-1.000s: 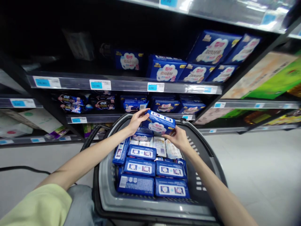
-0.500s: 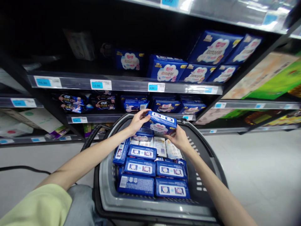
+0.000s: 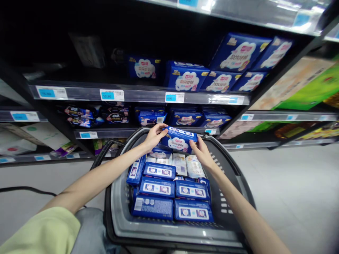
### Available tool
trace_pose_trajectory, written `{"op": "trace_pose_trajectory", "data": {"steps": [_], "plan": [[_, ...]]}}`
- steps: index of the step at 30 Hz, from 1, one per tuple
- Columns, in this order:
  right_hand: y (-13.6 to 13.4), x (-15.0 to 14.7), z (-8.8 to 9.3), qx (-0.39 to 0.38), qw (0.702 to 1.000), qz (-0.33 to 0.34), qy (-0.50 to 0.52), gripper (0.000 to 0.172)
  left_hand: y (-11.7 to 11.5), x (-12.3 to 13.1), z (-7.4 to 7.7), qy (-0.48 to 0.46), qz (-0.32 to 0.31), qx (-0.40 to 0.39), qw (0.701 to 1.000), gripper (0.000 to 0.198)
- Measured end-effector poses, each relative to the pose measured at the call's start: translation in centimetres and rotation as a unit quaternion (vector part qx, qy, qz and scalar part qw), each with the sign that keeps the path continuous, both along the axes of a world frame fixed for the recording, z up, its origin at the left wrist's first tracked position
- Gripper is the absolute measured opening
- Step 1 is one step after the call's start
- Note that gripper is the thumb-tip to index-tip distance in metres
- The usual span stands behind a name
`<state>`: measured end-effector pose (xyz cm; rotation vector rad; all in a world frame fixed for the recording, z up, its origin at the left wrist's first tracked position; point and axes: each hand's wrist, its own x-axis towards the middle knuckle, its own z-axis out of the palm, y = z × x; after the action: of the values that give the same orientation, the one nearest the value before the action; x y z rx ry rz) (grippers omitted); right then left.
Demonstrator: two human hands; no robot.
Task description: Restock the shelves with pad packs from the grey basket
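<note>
Between my two hands is a blue pack of sanitary pads (image 3: 179, 140) with a white cloud label, held above the far part of a grey shopping basket (image 3: 177, 237). My left hand (image 3: 156, 134) grips its left end, thumb and fingers at the upper corner. The right end is held by my right hand (image 3: 201, 151), with the thumb on the front face. Inside the basket, several blue packs (image 3: 192, 211) lie in rows. White packs (image 3: 195, 166) sit behind them, just under the held pack.
A shelf (image 3: 143, 95) with price tags runs across the front, carrying more blue packs (image 3: 186, 78). Dark packs (image 3: 116, 115) lie on the lower shelf. Green and beige boxes (image 3: 308, 86) stand on the right-hand shelving. A basket handle (image 3: 102, 155) rises at the left.
The held pack has turned slightly, so more of its front label shows. My right hand has shifted up, its thumb now on the pack's front. My left hand keeps its grip.
</note>
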<state>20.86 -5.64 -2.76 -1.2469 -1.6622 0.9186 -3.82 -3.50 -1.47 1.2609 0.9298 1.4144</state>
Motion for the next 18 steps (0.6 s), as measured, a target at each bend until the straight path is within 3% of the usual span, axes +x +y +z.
{"op": "trace_pose_trajectory", "data": {"steps": [8,18], "plan": [[-0.13,-0.17,0.00,0.021,0.998,-0.024,0.049,0.055,-0.13,0.03,0.18,0.002,-0.004,-0.002,1.000,0.035],[-0.44,-0.43,0.82,-0.012,0.994,-0.080,0.074,0.051,-0.22,0.12,0.14,0.018,-0.008,-0.001,1.000,0.039]]}}
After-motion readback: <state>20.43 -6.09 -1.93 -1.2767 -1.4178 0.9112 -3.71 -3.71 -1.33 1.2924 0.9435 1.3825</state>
